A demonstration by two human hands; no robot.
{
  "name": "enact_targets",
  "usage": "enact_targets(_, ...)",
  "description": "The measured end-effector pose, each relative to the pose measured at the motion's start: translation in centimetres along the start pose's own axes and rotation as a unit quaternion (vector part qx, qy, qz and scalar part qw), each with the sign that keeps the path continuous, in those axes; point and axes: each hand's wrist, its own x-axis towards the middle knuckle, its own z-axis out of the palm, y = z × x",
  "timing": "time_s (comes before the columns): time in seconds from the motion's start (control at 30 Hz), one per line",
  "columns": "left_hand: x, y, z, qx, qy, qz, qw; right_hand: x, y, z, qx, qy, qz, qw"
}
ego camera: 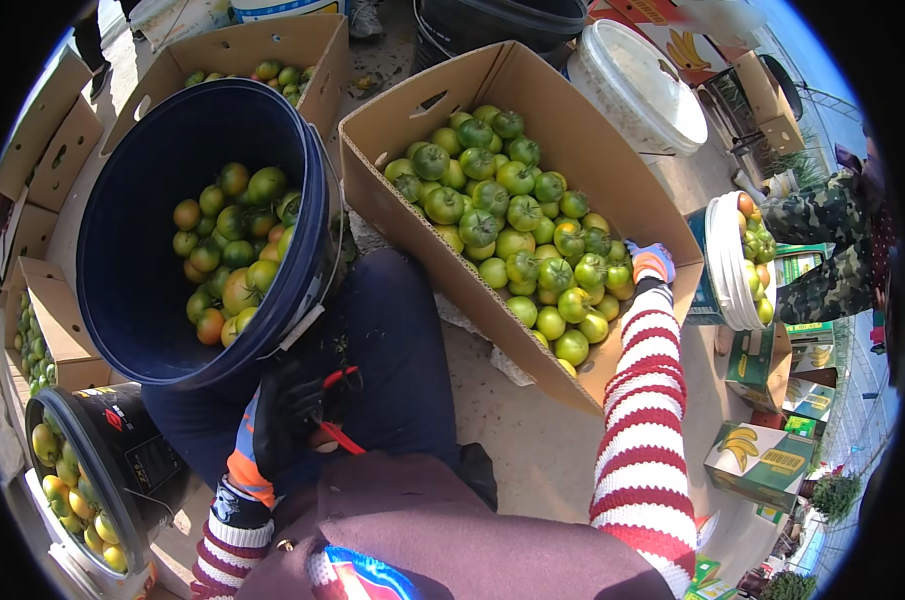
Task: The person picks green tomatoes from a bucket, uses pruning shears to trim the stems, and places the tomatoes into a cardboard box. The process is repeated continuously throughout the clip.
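My left hand (284, 420), in a black, blue and orange glove, is closed around red-handled snips (341, 437) above my lap; the blades are hidden. My right hand (652, 264), gloved in purple and orange, reaches into the right end of a cardboard box (407, 199). It touches the green tomatoes (524, 214) there, but its fingertips are hidden, so a grip cannot be made out. To my left a tilted dark blue bucket (130, 247) leans by my leg, with green and reddening tomatoes (235, 251) inside.
A black bucket of tomatoes (134, 442) lies tipped at lower left. Another cardboard box (325, 64) with tomatoes stands behind the blue bucket. A white-lidded tub (644, 86) is beyond my box. At right are a white-rimmed bucket (730, 262), banana cartons (760, 457) and a person in camouflage trousers (820, 206).
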Motion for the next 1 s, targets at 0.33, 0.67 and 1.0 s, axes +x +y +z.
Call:
enact_targets(0.33,1.2,-0.7,-0.1,0.086,-0.062,0.054,0.993,13.1,7.8,7.9,0.023,-0.111,-0.159,0.981)
enact_targets(0.67,1.4,-0.9,-2.7,0.449,-0.088,0.303,0.836,5.7,3.6,2.7,0.074,-0.138,-0.102,0.982)
enact_targets(1.0,0.4,-2.5,-1.8,-0.032,-0.116,0.160,0.980,3.7,-3.3,-5.6,0.280,-0.018,-0.306,0.910)
